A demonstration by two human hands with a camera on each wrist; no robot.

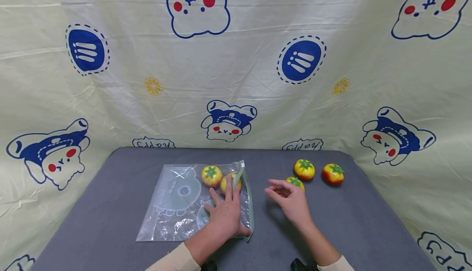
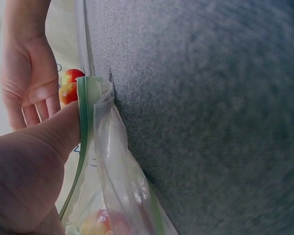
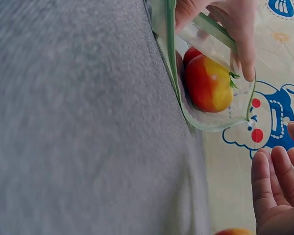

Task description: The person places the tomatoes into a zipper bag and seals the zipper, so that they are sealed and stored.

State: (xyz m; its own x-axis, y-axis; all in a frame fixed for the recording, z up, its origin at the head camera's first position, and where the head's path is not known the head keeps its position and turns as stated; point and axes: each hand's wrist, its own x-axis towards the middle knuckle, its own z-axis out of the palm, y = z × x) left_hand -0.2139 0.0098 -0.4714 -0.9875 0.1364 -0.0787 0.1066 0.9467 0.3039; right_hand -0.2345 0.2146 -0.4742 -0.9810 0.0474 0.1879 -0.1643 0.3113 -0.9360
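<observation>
A clear zip bag [image 1: 158, 222] with a green sealing strip [image 2: 84, 112] lies on the table, its mouth facing right. Inside, near the mouth, are two yellow-and-red tomato-like fruits with green leafy tops, one [image 1: 212, 176] behind the other [image 3: 208, 83]. My left hand [image 1: 226, 215] spreads its straight fingers across the mouth and touches its rim; the right wrist view shows the mouth gaping. To the right, my right hand [image 1: 291, 201] hovers with loosely extended fingers and nothing between them. It partly covers a similar fruit [image 1: 296, 182] in the head view.
Two more such fruits stand farther back on the right, one [image 1: 304, 169] left of the other [image 1: 333, 174]. The grey table [image 1: 99, 222] ends at a cartoon-printed cloth [image 1: 258, 95] hanging behind and around it.
</observation>
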